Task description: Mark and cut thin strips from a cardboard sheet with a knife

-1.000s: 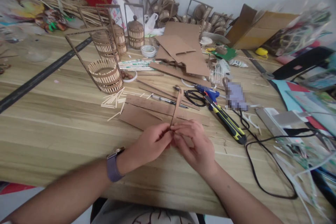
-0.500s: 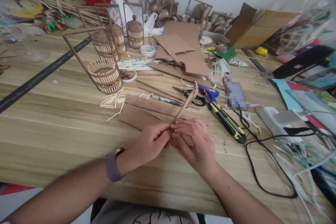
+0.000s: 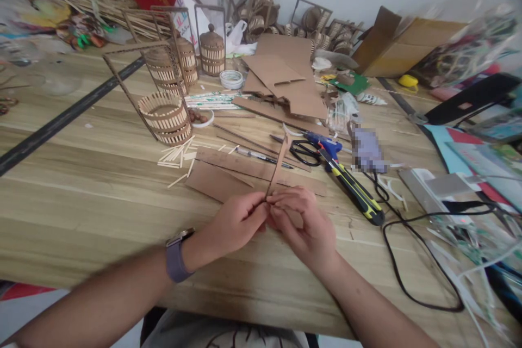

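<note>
Between both hands, close to the table's front, a narrow brown cardboard strip [image 3: 278,166] rises away from me, bent over at its far tip. My left hand [image 3: 242,220], with a watch on the wrist, is closed with thumb and fingers pinching the strip's near end. My right hand [image 3: 304,223] pinches the same end from the other side, its fingertips touching those of the left. The gripped end itself is hidden by the fingers. Just beyond the hands lie flat cardboard pieces [image 3: 216,180] and a pen [image 3: 261,156].
A yellow-black utility knife [image 3: 354,187], scissors [image 3: 304,153] and a blue glue gun [image 3: 326,144] lie right of centre. Small wooden sticks [image 3: 175,156] and an open stick basket [image 3: 163,119] are at left. Cardboard sheets [image 3: 281,70] lie behind; a black cable [image 3: 393,266] loops at right.
The strip's far end has swung left and stands straighter, its loop now seen more edge-on. Both hands keep their pinch in nearly the same place.
</note>
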`<control>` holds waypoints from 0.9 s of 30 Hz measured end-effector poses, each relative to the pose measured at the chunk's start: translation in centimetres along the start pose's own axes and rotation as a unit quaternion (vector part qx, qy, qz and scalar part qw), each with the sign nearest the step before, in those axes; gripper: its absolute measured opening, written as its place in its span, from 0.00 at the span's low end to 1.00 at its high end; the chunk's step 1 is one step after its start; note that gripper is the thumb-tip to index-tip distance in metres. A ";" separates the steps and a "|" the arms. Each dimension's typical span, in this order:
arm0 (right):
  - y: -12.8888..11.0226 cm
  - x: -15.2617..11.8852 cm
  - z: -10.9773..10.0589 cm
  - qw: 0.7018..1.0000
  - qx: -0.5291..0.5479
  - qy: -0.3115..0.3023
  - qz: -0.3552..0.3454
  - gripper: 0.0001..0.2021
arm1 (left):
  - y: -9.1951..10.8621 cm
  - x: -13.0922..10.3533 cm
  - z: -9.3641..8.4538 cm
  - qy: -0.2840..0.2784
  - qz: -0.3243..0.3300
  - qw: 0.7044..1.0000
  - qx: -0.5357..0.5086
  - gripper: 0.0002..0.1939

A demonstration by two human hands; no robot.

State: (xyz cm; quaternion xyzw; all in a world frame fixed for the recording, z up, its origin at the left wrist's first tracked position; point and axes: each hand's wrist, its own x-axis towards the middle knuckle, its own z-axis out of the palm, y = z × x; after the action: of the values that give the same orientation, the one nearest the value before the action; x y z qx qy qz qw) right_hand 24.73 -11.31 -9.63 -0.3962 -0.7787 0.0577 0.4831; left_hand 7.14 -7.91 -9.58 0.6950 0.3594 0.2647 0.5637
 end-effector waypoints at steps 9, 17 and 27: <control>-0.2 -0.1 -0.3 0.991 -0.129 0.006 -0.031 0.09 | -0.1 -0.2 0.1 0.018 0.021 1.000 0.001 0.16; -0.4 0.3 -0.6 0.995 -0.095 0.009 0.004 0.10 | -0.5 -0.3 0.0 0.029 0.053 0.998 0.032 0.15; -0.5 0.1 -0.3 0.995 -0.099 0.005 -0.022 0.10 | 0.1 -0.1 0.0 0.012 0.027 1.000 0.004 0.14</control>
State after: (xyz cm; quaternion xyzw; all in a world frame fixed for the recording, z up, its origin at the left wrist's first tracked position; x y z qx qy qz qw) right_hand 24.69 -11.71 -9.16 -0.4247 -0.7869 -0.0321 0.4466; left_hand 7.11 -8.01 -9.51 0.7035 0.3481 0.2865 0.5494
